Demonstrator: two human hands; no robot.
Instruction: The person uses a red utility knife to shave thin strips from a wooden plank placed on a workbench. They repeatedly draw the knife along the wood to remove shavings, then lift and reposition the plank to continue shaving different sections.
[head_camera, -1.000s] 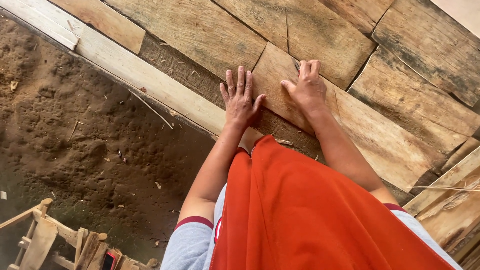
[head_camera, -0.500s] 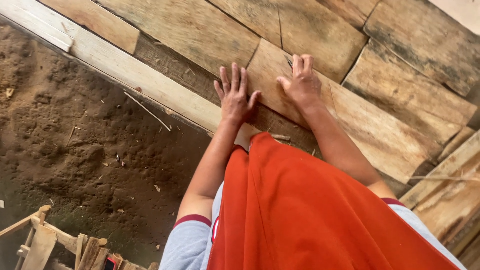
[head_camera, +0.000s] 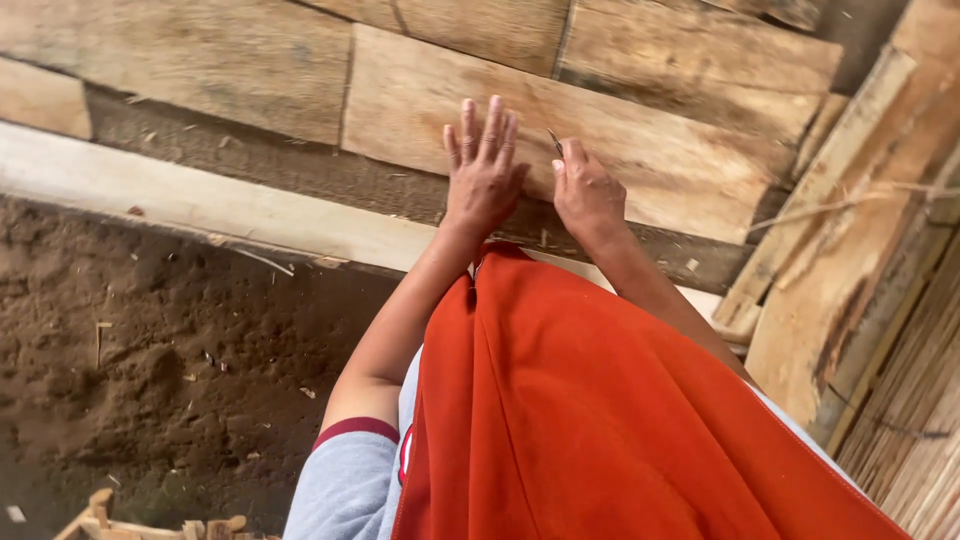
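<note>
My left hand (head_camera: 483, 172) lies flat with fingers spread on a wide rough wooden board (head_camera: 660, 150), near its lower edge. Right beside it, my right hand (head_camera: 588, 190) rests on the same board with fingers curled around a thin dark pointed object (head_camera: 554, 141), whose tip sticks out above the fingers and touches the wood. What the object is I cannot tell. An orange cloth (head_camera: 600, 420) hangs from my chest and hides my lower arms and body.
More rough boards (head_camera: 190, 55) lie side by side around the one under my hands. A pale long plank (head_camera: 200, 205) runs below them along brown soil (head_camera: 150, 350). Stacked planks (head_camera: 870, 250) lean at the right. Small wooden pieces (head_camera: 150, 520) sit at the bottom left.
The view has swung so the boards now run nearly level. Both hands stay on the same board; the right hand's fingers have curled tighter around the thin object.
</note>
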